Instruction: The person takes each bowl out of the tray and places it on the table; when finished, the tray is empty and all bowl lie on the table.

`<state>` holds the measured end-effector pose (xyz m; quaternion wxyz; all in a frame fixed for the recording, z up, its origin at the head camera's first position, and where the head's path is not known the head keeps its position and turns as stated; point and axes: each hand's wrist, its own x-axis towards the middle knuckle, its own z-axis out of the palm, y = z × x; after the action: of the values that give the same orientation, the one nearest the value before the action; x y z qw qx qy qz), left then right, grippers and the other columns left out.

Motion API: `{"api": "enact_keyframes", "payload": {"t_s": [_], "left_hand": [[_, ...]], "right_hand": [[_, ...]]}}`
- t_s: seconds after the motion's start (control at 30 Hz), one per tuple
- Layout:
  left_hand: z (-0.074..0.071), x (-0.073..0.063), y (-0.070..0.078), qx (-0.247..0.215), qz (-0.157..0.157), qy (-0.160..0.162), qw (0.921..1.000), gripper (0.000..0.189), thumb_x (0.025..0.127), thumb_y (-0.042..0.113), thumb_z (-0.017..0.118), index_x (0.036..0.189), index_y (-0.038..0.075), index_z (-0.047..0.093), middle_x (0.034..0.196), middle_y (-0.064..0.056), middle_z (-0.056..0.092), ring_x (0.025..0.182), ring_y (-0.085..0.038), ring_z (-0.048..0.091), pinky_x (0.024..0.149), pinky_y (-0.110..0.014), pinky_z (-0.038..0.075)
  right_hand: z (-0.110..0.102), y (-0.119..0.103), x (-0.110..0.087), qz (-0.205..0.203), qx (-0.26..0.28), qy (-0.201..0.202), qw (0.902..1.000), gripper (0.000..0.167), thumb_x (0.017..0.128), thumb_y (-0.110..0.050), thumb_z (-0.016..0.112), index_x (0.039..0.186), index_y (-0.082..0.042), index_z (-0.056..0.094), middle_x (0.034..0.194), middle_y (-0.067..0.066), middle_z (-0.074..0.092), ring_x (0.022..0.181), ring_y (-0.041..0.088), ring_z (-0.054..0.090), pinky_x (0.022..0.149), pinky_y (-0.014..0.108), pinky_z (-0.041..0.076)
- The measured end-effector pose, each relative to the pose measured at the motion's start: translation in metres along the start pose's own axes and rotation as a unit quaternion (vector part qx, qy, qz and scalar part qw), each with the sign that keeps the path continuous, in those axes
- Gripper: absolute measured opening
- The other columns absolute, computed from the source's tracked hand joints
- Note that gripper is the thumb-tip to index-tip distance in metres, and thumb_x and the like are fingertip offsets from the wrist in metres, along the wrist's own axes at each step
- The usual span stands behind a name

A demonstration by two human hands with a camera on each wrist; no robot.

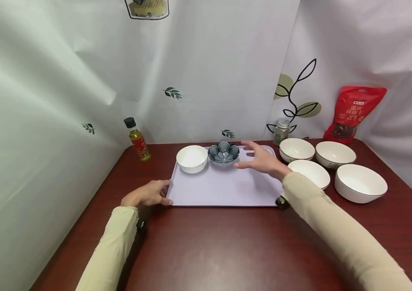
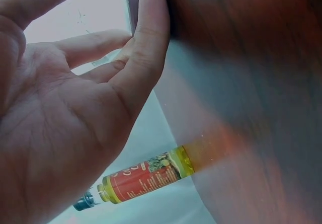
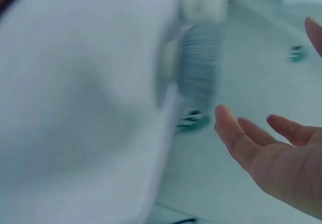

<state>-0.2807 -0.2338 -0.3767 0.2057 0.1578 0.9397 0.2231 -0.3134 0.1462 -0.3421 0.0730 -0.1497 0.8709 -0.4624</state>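
Note:
On a pale lilac tray [image 1: 213, 190] stand a white bowl [image 1: 192, 159] at the back left and, beside it, a dark grey petal-patterned bowl [image 1: 224, 155]. My left hand [image 1: 150, 192] touches the tray's left edge near its front corner; the left wrist view shows fairly straight fingers [image 2: 151, 32] at that edge. Just right of the grey bowl, my right hand [image 1: 261, 161] is held over the tray with thumb and fingers spread and nothing between them. In the right wrist view the ribbed side of the grey bowl [image 3: 198, 65] is blurred, apart from the fingertips.
Several white bowls [image 1: 360, 183] sit on the dark table [image 1: 220, 242] at the right. A glass jar [image 1: 281, 132] and a red packet [image 1: 353, 111] stand behind them. At the back left is an oil bottle [image 1: 139, 141]. Patterned white sheeting [image 1: 209, 72] hangs behind the table.

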Motion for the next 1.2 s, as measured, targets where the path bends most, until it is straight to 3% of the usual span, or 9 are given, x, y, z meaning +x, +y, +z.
{"api": "enact_keyframes", "payload": {"t_s": [0.17, 0.37, 0.67, 1.2], "left_hand": [[-0.001, 0.0, 0.001, 0.005, 0.005, 0.0, 1.0, 0.081, 0.084, 0.012, 0.08, 0.15, -0.008, 0.037, 0.106, -0.018, 0.066, 0.095, -0.024, 0.066, 0.09, -0.041, 0.056], [-0.001, 0.001, 0.003, 0.012, 0.009, 0.007, 0.9999, 0.077, 0.084, 0.011, 0.08, 0.147, -0.007, 0.041, 0.104, -0.017, 0.065, 0.094, -0.024, 0.065, 0.089, -0.041, 0.056], [-0.001, -0.001, 0.004, 0.012, 0.004, 0.005, 0.9999, 0.079, 0.083, 0.011, 0.081, 0.148, -0.008, 0.039, 0.106, -0.018, 0.065, 0.095, -0.025, 0.065, 0.091, -0.043, 0.056], [0.0, -0.001, 0.002, 0.009, 0.005, 0.011, 0.9999, 0.076, 0.083, 0.01, 0.081, 0.145, -0.008, 0.042, 0.103, -0.017, 0.065, 0.092, -0.024, 0.064, 0.087, -0.04, 0.056]], "right_hand": [[0.023, 0.007, 0.036, 0.048, 0.03, 0.012, 0.9983, 0.113, 0.075, -0.028, 0.088, 0.161, -0.008, 0.016, 0.165, 0.021, 0.021, 0.153, 0.039, 0.023, 0.124, 0.055, 0.021], [0.04, 0.013, 0.057, 0.052, 0.061, 0.047, 0.9957, 0.118, 0.07, -0.019, 0.092, 0.16, -0.007, 0.017, 0.165, 0.019, 0.025, 0.154, 0.036, 0.022, 0.127, 0.05, 0.016], [0.052, 0.016, 0.065, 0.059, 0.04, 0.052, 0.9961, 0.126, 0.068, -0.02, 0.093, 0.161, -0.007, 0.01, 0.166, 0.02, 0.022, 0.154, 0.037, 0.022, 0.127, 0.049, 0.017], [0.057, 0.01, 0.074, 0.092, 0.035, 0.062, 0.9932, 0.13, 0.062, -0.018, 0.096, 0.161, -0.007, 0.012, 0.165, 0.021, 0.024, 0.153, 0.038, 0.024, 0.126, 0.049, 0.019]]}}
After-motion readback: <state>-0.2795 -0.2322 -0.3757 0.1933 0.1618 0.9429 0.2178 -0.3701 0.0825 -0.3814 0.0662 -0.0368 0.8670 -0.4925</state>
